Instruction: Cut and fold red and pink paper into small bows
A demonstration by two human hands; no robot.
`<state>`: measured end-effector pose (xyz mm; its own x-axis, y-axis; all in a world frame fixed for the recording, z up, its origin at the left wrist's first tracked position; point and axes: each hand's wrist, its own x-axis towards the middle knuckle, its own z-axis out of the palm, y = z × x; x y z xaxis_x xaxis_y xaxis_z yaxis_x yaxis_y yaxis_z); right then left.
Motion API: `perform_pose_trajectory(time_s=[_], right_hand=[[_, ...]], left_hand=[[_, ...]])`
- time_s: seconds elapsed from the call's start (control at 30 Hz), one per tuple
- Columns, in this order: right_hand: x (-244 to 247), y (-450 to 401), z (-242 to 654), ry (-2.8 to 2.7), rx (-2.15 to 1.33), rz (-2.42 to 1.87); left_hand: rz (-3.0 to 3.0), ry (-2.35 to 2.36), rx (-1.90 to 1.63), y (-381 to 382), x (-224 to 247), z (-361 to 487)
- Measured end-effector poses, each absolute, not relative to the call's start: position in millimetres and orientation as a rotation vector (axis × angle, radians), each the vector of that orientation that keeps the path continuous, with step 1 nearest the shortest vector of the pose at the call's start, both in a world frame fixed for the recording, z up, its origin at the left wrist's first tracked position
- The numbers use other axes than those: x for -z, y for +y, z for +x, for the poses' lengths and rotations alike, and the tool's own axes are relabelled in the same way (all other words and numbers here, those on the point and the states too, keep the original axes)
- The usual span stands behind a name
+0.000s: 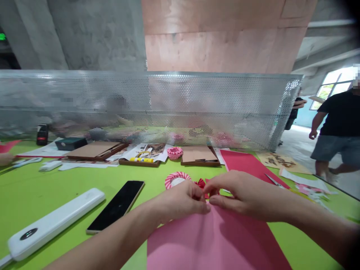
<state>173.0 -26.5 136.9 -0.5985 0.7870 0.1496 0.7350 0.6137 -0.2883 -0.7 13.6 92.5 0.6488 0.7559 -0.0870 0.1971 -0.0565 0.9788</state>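
Note:
My left hand [180, 200] and my right hand [239, 195] meet above a pink paper sheet [213, 240], their fingertips pinching a small folded piece of red paper [206, 191]. Its folds are partly hidden by my fingers. Just beyond my left hand lies a round pink-and-white striped paper rosette [176, 180], with a red paper bow shape [200, 183] close by. Past my right hand are a red paper sheet [250, 165] and a pair of scissors [274, 180]. A black smartphone [116, 206] and a long white device [53, 225] lie left of my left forearm.
The green table [309, 225] holds wooden trays, papers, a glue stick and a dark box at the back. A perforated metal screen [152, 108] stands behind it. A co-worker's hand [4, 159] shows at the left edge, and a person [337, 127] stands to the right.

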Motion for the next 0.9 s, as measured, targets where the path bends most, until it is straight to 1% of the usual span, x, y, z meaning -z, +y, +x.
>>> perform_pose_trajectory(time_s=[0.1,0.23,0.33,0.5,0.7,0.9], right_hand=[[-123,-20,178,-2.581,-0.461,-1.232],[-110,-17,181,-2.554,-0.644,-1.086],[-104,-16,181,-2.568,-0.685,-1.105],[-99,-14,183,-2.679,-0.717,-1.071],[-96,-13,205,-2.592,-1.054,-1.070],[-96,-22,222,-2.495,-1.131,-1.123]], left_hand=[[1.806,0.810,-0.357,14,-90,-2],[1.884,0.774,-0.292,16,-87,-3],[1.927,0.755,-0.237,16,-86,-4],[1.899,0.768,-0.122,12,-93,-6],[1.870,0.939,-0.030,7,-102,-19],[1.783,0.922,0.025,4,-106,-28]])
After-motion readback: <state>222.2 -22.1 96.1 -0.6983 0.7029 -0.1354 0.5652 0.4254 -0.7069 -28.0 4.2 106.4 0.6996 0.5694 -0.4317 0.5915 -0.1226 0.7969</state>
